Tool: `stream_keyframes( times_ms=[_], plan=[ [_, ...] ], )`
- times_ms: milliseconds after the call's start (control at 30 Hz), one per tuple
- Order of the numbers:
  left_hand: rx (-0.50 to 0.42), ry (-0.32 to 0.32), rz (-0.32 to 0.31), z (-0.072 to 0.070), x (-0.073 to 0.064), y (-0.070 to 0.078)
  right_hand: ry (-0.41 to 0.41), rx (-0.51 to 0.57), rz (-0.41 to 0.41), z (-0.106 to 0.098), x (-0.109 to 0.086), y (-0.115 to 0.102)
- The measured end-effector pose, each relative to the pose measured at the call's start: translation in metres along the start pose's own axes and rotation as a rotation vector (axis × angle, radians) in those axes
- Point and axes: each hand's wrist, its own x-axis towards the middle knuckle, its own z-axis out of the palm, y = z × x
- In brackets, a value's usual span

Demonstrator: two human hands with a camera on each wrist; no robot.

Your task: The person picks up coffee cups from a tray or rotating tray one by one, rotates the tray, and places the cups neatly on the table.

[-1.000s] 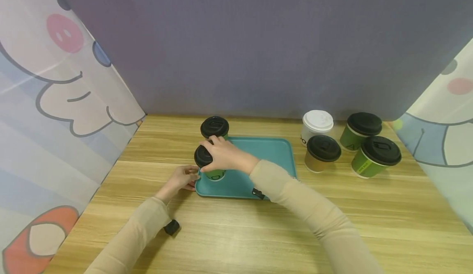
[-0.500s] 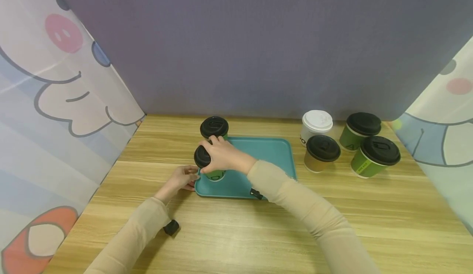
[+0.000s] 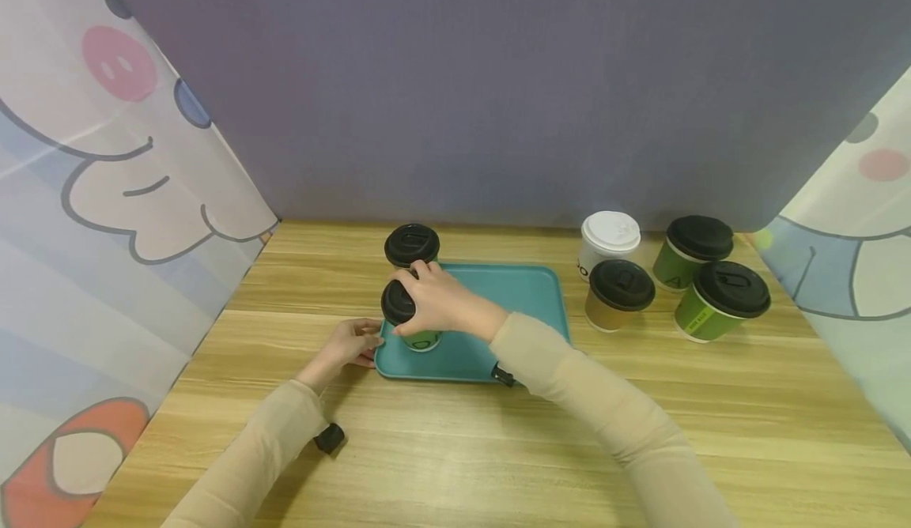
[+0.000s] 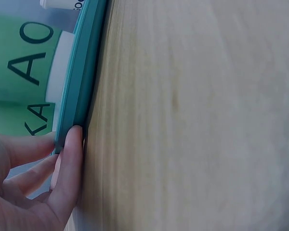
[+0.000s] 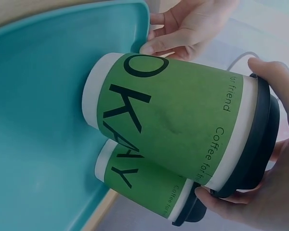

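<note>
My right hand (image 3: 443,300) grips a green paper coffee cup (image 5: 171,115) by its black lid, from above, thumb and fingers spread round the rim. The cup is over the left part of a teal tray (image 3: 508,291), its white base close to the tray floor in the right wrist view. My left hand (image 3: 350,344) pinches the tray's left rim, thumb on one side and fingers on the other, as the left wrist view shows. Just behind the gripped cup is a second green coffee cup (image 5: 142,178) with a black lid (image 3: 412,244); its lower part is hidden in the head view.
Right of the tray stand a white-lidded cup (image 3: 610,242), a brown cup (image 3: 608,311) and two green cups, one at the back (image 3: 676,265) and one in front (image 3: 701,317). A grey partition (image 3: 498,101) closes off the wooden table's far edge.
My right hand and the gripped coffee cup have shifted slightly to the right since half a second ago. The left hand stays at the tray rim.
</note>
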Motion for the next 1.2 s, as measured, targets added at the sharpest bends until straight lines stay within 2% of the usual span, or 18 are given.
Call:
stream_keyframes(
  times_ms=[667, 867, 1200],
  plan=[
    [-0.023, 0.017, -0.007, 0.001, 0.003, -0.001, -0.003, 0.040, 0.100, -0.019, -0.028, 0.015],
    [-0.029, 0.030, -0.030, 0.002, 0.004, -0.001, 0.024, 0.038, 0.105, -0.024, -0.042, 0.025],
    [-0.025, 0.029, -0.021, 0.001, 0.005, -0.003, 0.088, 0.087, 0.150, -0.030, -0.064, 0.045]
  ],
)
